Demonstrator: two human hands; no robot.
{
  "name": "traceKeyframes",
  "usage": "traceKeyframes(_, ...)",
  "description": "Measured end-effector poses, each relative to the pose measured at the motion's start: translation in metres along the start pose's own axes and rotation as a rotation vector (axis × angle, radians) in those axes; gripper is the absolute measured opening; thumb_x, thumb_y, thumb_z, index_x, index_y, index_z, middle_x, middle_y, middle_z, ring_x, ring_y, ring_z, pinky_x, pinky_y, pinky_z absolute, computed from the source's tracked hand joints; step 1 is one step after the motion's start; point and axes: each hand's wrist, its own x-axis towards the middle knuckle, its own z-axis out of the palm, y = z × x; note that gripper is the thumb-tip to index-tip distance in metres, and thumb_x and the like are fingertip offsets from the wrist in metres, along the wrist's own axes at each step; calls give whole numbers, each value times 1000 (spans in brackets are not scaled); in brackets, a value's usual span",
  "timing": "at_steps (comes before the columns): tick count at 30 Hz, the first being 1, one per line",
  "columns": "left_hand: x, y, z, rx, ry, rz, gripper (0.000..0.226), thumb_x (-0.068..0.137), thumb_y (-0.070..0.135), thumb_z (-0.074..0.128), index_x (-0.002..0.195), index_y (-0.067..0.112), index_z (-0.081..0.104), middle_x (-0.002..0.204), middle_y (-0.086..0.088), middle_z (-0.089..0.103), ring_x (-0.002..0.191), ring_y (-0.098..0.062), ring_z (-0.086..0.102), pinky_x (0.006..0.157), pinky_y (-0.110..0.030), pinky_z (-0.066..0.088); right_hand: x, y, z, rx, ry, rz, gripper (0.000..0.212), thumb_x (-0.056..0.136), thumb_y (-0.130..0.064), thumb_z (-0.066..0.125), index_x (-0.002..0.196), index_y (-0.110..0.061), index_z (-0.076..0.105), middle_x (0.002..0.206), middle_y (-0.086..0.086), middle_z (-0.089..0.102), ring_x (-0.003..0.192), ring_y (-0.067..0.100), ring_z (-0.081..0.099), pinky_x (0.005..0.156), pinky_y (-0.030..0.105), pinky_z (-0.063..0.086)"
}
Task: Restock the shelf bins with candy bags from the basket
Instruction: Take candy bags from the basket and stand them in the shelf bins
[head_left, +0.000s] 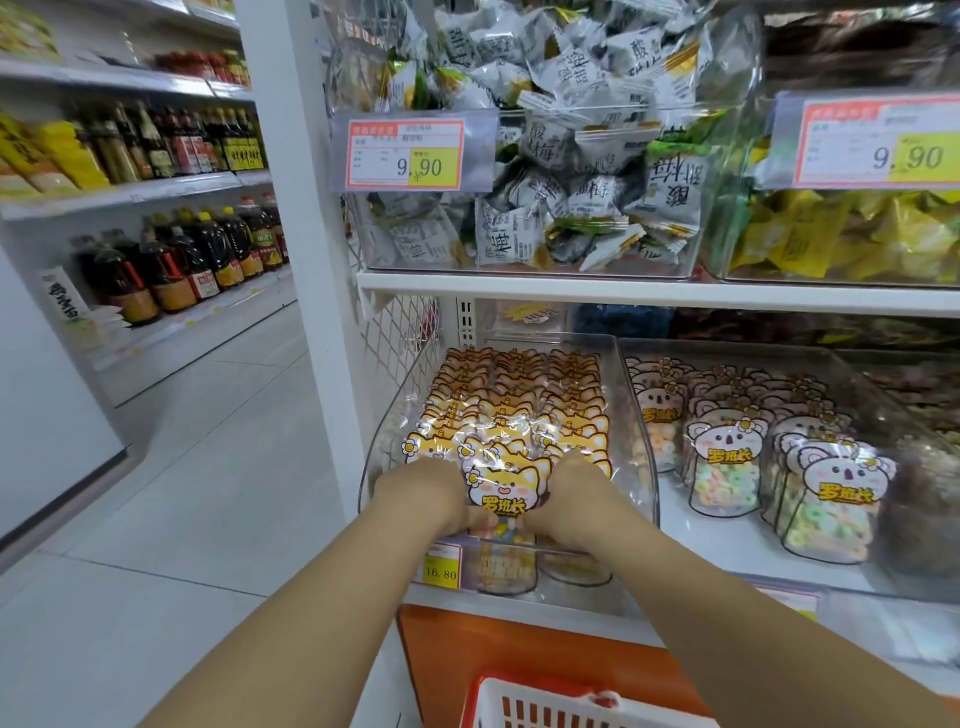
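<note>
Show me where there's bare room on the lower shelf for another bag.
Bare floor shows in the koala bin, front left, between its left wall and the front koala bags. The cat bin is packed in rows to its front wall, where the left hand and right hand grip a cat bag.

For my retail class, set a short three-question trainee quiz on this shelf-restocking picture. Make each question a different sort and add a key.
1. True or false: the left hand and the right hand both grip one cat-faced candy bag at the front of the clear bin.
2. Right of that bin stand: A) koala bags; B) panda bags; C) frog bags.
3. Fill in: the price tag on that bin's front reads ___.
Key: 1 true; 2 A; 3 16.80.
</note>
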Motion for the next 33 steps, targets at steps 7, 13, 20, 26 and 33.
traceKeyframes(7, 8, 5, 8, 17, -46, -60, 68, 78, 71, 54, 127, 24, 61, 120, -1, 64, 110, -26, 60, 96, -41, 51, -3, -1, -7, 66, -66, 38, 61, 76, -34, 84, 113, -1, 49, 80, 1, 51, 71, 15, 51, 53, 27, 40)
traceKeyframes(13, 5, 4, 4, -42, -104, 28, 50, 94, 51, 57, 128, 14, 61, 125, -8, 63, 114, -28, 59, 100, -38, 49, 4, 4, 1, 64, -106, -114, 30, 84, -9, 70, 97, -23, 46, 83, -2, 54, 79, 19, 53, 62, 26, 44)
traceKeyframes(20, 6, 2, 4, -25, -87, 51, 49, 96, 47, 57, 132, 13, 59, 128, -9, 62, 116, -28, 58, 98, -34, 48, 10, 6, 3, -323, -216, -40, 22, 91, -32, 58, 83, -13, 51, 78, 2, 52, 87, 26, 58, 73, 31, 49)
traceKeyframes(26, 16, 4, 10, -50, -52, 17, 49, 95, 44, 59, 133, 13, 58, 127, -10, 62, 114, -29, 59, 98, -37, 50, 10, 2, 9, -367, -178, -1, 26, 96, -23, 54, 118, -9, 58, 100, 9, 59, 93, 27, 58, 70, 30, 46)
traceKeyframes(33, 13, -3, 9, -132, -28, 38, 48, 91, 50, 64, 124, 16, 64, 118, -6, 66, 109, -26, 61, 93, -34, 50, -15, -10, -20, -399, -307, -39, 20, 104, -18, 38, 88, -13, 47, 128, 16, 60, 111, 30, 61, 54, 20, 38)
